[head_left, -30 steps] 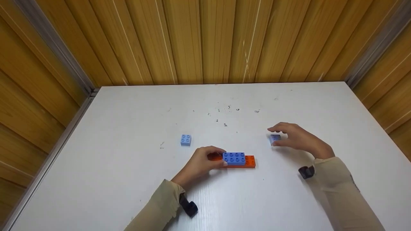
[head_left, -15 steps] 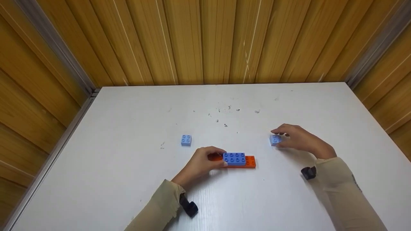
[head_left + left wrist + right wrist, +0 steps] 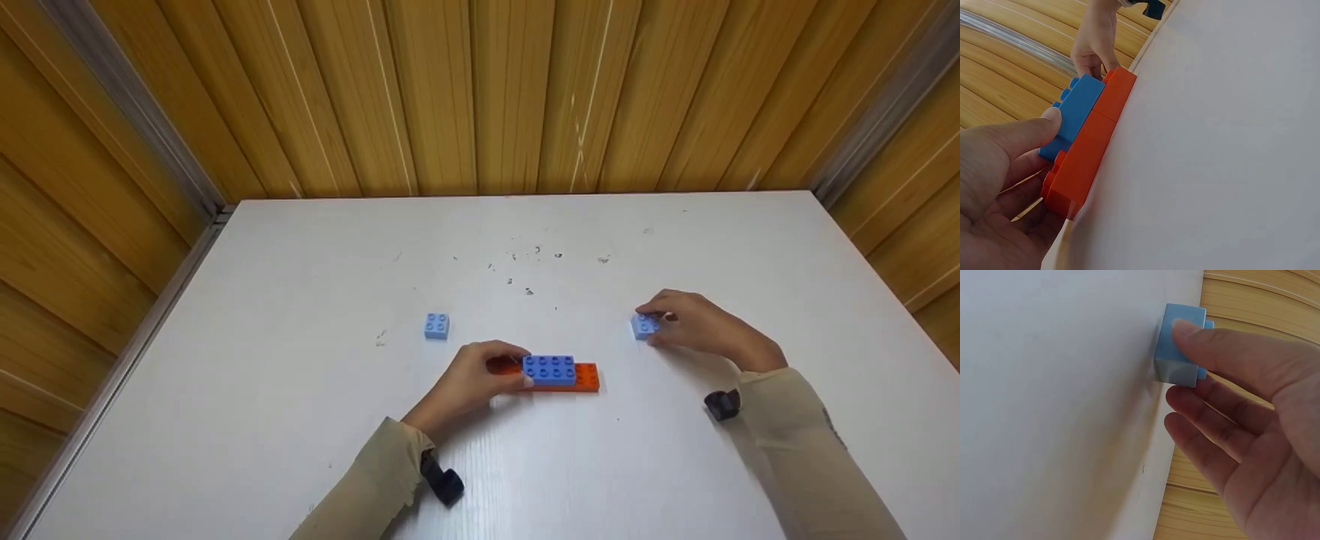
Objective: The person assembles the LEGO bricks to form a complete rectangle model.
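left hand grips long orange plastic brick topped by blue eight-stud brick | right hand pinches small light-blue square brick on white table | second light-blue brick beyond left hand

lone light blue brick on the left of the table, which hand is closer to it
Left. The left hand grips the orange brick just in front and right of the lone light blue brick; the right hand is far across the table, pinching another small blue brick.
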The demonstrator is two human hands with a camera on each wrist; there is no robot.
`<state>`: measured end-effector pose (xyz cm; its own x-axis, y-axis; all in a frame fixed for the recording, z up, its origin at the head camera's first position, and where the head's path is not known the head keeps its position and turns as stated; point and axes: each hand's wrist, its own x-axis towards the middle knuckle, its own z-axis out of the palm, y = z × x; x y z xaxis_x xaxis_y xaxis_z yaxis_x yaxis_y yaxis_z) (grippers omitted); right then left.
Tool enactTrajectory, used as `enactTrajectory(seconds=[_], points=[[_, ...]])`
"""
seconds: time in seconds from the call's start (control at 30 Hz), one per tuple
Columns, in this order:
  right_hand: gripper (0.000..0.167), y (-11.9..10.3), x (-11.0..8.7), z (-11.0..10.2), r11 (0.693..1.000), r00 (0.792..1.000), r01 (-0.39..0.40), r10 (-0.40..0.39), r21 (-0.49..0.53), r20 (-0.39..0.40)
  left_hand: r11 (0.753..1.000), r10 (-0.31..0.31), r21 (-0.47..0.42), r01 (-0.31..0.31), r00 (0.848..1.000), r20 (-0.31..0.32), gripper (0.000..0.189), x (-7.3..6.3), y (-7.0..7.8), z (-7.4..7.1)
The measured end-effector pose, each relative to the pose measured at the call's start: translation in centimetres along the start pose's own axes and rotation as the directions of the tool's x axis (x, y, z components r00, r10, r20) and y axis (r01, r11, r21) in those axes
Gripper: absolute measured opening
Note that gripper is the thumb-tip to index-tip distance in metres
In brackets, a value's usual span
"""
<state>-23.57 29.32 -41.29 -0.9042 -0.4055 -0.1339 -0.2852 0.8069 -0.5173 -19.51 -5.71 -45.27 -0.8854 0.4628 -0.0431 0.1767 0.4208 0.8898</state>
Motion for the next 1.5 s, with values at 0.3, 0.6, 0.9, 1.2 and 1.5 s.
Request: enactTrajectory(seconds=[0.3,0.6,0.9,1.2,1.5], points=[[0.042,-0.1,0.1,-0.2,1.0,1.0,-0.014,0.014,0.001,-0.007,1.0,-0.001,0.015,0.0,1.0,0.005,0.038,0.2,0.2,-0.1],[0.041,-0.1,0.0,-0.2,1.0,0.999,0.022,-0.022,-0.012,-0.036,1.0,0.014,0.027,-0.014,1.0,-0.001,0.036,0.3,0.2,-0.1],[0.04,-0.4,0.1,-0.1,0.999,0.999,0.037,-0.037,-0.025,-0.033,0.999,0.002,0.032,-0.002,1.0,-0.001,0.037,0.3,0.2,-0.1],[0.041,-1.0,-0.1,-0.3,0.999,0.998,0.054,-0.054,-0.01,-0.011,0.999,-0.003,0.032,0.003,1.0,-0.002,0.037,0.2,0.1,0.0],[0.042,-1.2,0.1,-0.1,0.996,0.997,0.082,-0.081,-0.019,0.006,0.999,0.006,0.034,-0.006,1.0,-0.005,0.037,0.1,0.0,0.0]])
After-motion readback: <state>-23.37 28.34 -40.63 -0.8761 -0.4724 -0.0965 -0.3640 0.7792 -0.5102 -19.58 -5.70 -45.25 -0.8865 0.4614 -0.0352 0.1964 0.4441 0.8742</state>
